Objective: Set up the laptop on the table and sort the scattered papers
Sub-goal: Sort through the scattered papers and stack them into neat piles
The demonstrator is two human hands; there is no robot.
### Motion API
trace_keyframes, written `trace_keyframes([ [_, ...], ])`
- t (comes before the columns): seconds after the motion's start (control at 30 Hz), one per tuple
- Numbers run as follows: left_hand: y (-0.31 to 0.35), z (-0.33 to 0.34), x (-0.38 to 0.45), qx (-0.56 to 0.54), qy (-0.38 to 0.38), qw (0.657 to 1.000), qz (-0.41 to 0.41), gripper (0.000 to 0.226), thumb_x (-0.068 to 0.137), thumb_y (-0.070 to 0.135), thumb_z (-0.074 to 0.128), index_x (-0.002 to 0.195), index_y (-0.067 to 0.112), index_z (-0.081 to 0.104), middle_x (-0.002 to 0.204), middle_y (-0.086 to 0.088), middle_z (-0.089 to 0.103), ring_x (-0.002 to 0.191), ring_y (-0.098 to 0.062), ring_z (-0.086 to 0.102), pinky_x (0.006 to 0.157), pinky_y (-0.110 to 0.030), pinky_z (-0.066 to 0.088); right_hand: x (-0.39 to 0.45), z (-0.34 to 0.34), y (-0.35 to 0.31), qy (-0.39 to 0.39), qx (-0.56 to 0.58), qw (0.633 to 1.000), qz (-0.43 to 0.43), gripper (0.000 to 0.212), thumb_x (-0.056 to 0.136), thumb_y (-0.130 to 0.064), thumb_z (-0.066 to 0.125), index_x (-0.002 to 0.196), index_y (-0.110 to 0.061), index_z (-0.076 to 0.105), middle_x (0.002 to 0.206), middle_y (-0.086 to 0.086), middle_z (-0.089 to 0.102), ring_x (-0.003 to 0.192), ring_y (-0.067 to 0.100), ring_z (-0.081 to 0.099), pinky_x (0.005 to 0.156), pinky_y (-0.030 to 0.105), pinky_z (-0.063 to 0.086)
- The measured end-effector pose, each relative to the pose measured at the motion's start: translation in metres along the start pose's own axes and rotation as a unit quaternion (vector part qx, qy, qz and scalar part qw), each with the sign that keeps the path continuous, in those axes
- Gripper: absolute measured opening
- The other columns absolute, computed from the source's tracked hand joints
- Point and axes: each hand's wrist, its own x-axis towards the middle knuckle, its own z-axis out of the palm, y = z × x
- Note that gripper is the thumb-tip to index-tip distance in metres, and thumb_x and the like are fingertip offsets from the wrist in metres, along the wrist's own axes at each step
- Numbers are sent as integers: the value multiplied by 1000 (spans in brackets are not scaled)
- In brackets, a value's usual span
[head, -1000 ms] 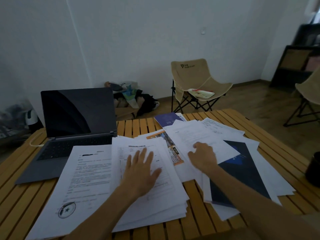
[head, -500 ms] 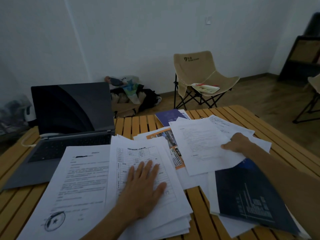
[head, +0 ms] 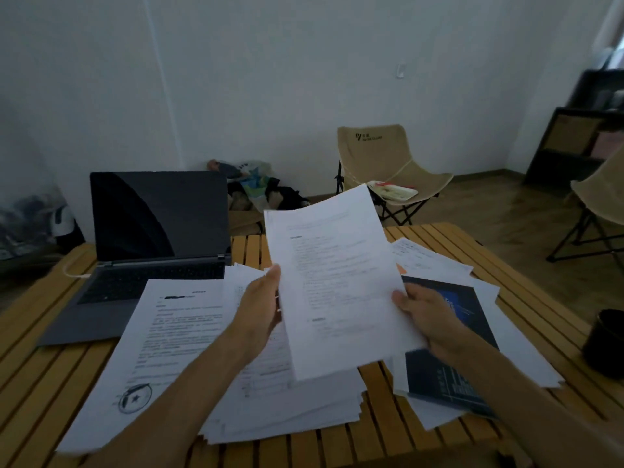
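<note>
white sheet (head: 337, 282) held above the table (head: 456, 251), left hand (head: 260, 305) and right hand (head: 429, 315) pinching opposite edges.

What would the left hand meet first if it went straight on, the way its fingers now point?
The left hand already grips the printed sheet by its left edge, so it would meet that first. Beyond it lies bare table; depth is unclear.
</note>
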Motion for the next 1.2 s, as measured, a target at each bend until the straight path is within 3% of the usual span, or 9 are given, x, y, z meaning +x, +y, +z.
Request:
trace_keyframes([
  [0.23, 14, -18, -30, 117, 41, 978, 170, 48, 98, 23, 58, 59, 7, 37, 58, -2, 30, 57, -19, 28, 56, -30, 25, -11, 19, 3, -55, 147, 988, 14, 27, 98, -12, 55, 123, -14, 65, 118, 6, 72, 111, 30, 65, 92, 47, 55],
  [0.4, 15, -20, -37, 84, 27, 985, 152, 37, 95, 22, 62, 73, -9, 57, 63, -5, 48, 55, -10, 41, 51, -20, 34, -3, 34, 4, -58, 176, 983, 23, 30, 97, -13, 56, 126, -12, 62, 122, 8, 70, 114, 32, 63, 100, 53, 50],
  [0.5, 14, -29, -31, 174, 82, 973, 131, 34, 94, 25, 64, 66, 6, 60, 56, 5, 53, 51, -7, 47, 51, -21, 39, 8, 47, -1, -33, 103, 993, 40, 22, 97, -10, 58, 118, -10, 64, 116, 8, 69, 106, 29, 65, 83, 40, 55],
  [0.67, -28, -58, -12, 424, 186, 884, 63, 4, 95, 11, 53, 97, 8, 54, 77, -5, 57, 70, -21, 57, 56, -30, 39, 28, 66, 8, -29, -15, 997, 66, 24, 93, -4, 60, 116, -10, 61, 109, 10, 69, 96, 25, 68, 76, 35, 59],
  [0.73, -44, -61, -9, 489, 160, 857, 34, 29, 94, 6, 47, 123, 8, 43, 87, -9, 57, 73, -23, 57, 57, -32, 44, 35, 63, 18, -4, -87, 994, 61, 26, 91, -5, 64, 114, -16, 58, 104, 9, 69, 89, 21, 70, 77, 32, 61],
  [0.9, -46, -25, -17, 758, 143, 627, 111, 56, 87, 23, 57, 139, 11, 39, 136, -19, 42, 115, -32, 48, 95, -43, 39, 53, 9, 31, 97, -391, 915, -34, 21, 90, -9, 63, 106, -23, 61, 113, 0, 65, 94, 13, 63, 81, 30, 55],
  [1.0, -59, 1, -14, 748, -50, 649, 133, 58, 97, 36, 39, 151, 24, 23, 162, -7, 11, 148, -28, 11, 121, -47, 9, 54, -54, 38, 157, -445, 880, 57, 30, 84, -26, 69, 110, -18, 56, 105, 5, 63, 94, 20, 61, 85, 40, 55],
  [1.07, -74, 15, -15, 741, -142, 648, 104, 55, 102, 42, 26, 154, 31, 14, 164, 2, 0, 151, -24, -3, 120, -53, 1, 55, -95, 50, 176, -446, 861, 173, 68, 61, -56, 79, 110, -18, 51, 108, 10, 60, 99, 27, 60, 90, 47, 53],
  [1.2, -91, 21, -16, 768, -116, 626, 65, 55, 101, 42, 13, 154, 29, 7, 164, -1, 1, 150, -29, 1, 115, -63, 10, 64, -133, 64, 152, -481, 834, 225, 95, 45, -74, 80, 115, -15, 54, 114, 11, 61, 103, 27, 59, 92, 44, 52],
])
